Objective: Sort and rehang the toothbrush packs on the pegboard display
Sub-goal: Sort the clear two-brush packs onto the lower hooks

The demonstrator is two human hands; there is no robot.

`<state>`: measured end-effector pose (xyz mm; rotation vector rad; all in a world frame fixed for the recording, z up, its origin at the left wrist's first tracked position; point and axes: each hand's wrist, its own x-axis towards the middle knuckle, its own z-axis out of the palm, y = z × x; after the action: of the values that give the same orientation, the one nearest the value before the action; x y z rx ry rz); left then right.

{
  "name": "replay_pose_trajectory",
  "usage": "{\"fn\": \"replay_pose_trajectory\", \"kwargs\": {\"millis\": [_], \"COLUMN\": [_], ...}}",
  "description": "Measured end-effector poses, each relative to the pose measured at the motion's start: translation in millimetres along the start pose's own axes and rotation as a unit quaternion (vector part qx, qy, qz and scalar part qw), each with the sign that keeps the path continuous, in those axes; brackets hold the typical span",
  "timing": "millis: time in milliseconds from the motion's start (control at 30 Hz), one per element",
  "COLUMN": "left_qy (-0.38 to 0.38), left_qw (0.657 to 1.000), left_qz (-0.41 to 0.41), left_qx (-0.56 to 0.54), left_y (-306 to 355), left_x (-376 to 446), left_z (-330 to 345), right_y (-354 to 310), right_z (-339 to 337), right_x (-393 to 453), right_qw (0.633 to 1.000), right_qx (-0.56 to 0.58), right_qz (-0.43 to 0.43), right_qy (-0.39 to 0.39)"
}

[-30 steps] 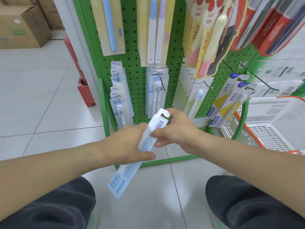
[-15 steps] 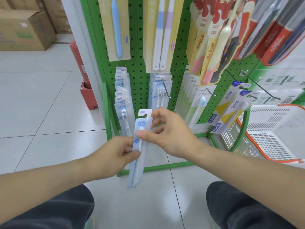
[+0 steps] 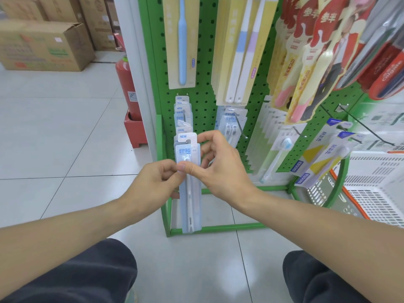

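Observation:
I hold a pale blue toothbrush pack [image 3: 190, 202] upright in front of the green pegboard [image 3: 203, 106], its hang tab level with the front of the lower-left row of matching packs [image 3: 182, 114]. My left hand [image 3: 155, 182] pinches the pack's left edge near the brush head. My right hand [image 3: 220, 167] pinches it from the right, thumb on the front and fingers curled by the tab. Whether the tab sits on the hook is hidden.
More packs hang to the right: a twin-brush row [image 3: 231, 125], white packs [image 3: 277, 145], yellow-and-blue packs [image 3: 323, 156], larger packs above. A white basket [image 3: 376, 189] stands at right. A red extinguisher [image 3: 127, 88] and cardboard boxes [image 3: 46, 44] are at left.
The pack went from tilted across my hands to upright, then rose and moved forward to the lower-left row. Both hands followed it toward the pegboard.

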<state>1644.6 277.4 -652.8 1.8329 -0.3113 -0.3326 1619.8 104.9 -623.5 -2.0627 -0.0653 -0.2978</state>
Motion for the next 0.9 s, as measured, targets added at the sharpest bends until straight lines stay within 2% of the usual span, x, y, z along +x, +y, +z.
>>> {"fn": "replay_pose_trajectory", "kwargs": {"millis": [200,467,567,767,900], "left_qy": [0.006,0.082,0.103,0.108,0.116], "left_qw": [1.000,0.995,0.993,0.991,0.988], "left_qz": [-0.021,-0.004,-0.004,-0.006,0.003], "left_qx": [0.012,0.049,0.063,0.080,0.098], "left_y": [-7,-16,-17,-21,-17], "left_x": [8,16,18,23,25], "left_z": [-2,-12,-15,-19,-18], "right_y": [3,11,20,34,40], "right_z": [8,10,8,11,18], "right_x": [5,8,15,35,51], "right_qw": [0.999,0.997,0.997,0.996,0.999], "right_qx": [-0.030,-0.067,-0.072,-0.068,-0.042], "right_qz": [-0.003,-0.032,-0.029,-0.031,-0.005], "right_qy": [-0.019,-0.038,-0.026,0.053,0.028]}}
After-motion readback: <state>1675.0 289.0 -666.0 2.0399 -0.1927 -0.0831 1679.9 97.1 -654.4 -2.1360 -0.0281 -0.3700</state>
